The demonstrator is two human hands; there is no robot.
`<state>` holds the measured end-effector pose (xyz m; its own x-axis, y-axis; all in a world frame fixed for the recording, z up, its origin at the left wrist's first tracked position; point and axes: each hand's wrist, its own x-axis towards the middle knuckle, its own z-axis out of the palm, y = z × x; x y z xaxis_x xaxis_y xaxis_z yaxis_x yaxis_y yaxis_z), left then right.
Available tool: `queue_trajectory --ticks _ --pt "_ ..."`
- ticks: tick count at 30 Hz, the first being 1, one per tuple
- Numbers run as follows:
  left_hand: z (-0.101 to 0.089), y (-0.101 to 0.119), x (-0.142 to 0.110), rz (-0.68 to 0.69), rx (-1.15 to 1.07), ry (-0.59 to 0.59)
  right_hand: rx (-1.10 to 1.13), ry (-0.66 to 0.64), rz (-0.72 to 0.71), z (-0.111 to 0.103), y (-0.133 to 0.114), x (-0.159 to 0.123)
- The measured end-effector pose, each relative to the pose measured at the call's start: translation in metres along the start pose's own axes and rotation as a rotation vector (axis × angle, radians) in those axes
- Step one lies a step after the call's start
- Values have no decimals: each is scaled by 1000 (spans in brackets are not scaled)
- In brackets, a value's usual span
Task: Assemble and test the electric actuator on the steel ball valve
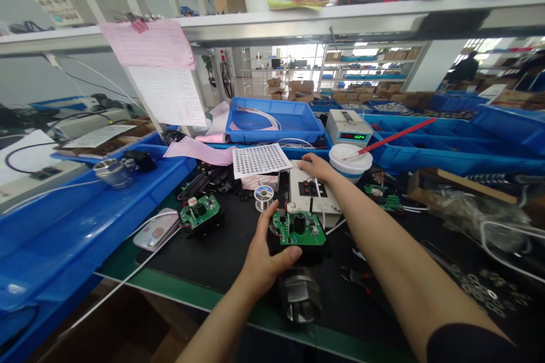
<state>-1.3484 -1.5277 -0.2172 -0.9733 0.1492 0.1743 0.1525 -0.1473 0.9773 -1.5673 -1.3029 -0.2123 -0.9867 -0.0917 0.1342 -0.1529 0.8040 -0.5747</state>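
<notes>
At the centre of the frame, your left hand (261,255) is gripping a green printed circuit board (306,233) seated on a dark housing, its thumb lying along the near side and its fingers spanning the left. A shiny hexagonal metal fitting (300,295) is showing just below, seemingly part of the same unit, so expect a stiff, bottom-heavy, perhaps slippery load. The board's upright components and thin wires are looking fragile; holding the housing's sides or the metal seems safest. Right of centre, your right hand (317,167) is resting on a white box with a black switch panel (296,198); you cannot tell whether that grip is closing on anything.
</notes>
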Motion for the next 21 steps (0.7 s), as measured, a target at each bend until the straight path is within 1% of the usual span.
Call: queue_trajectory --ticks 4,10,16,21 --pt "5 3 8 -51 -133 69 -31 0 12 -2 -4 -2" --pt "1 -6 21 -111 -249 162 -53 -5 20 -4 -6 -4" --pt "0 -8 24 -129 -298 171 -64 0 32 -4 -7 -4" --pt "2 -8 22 -134 -308 152 -70 -3 40 -4 -7 -4"
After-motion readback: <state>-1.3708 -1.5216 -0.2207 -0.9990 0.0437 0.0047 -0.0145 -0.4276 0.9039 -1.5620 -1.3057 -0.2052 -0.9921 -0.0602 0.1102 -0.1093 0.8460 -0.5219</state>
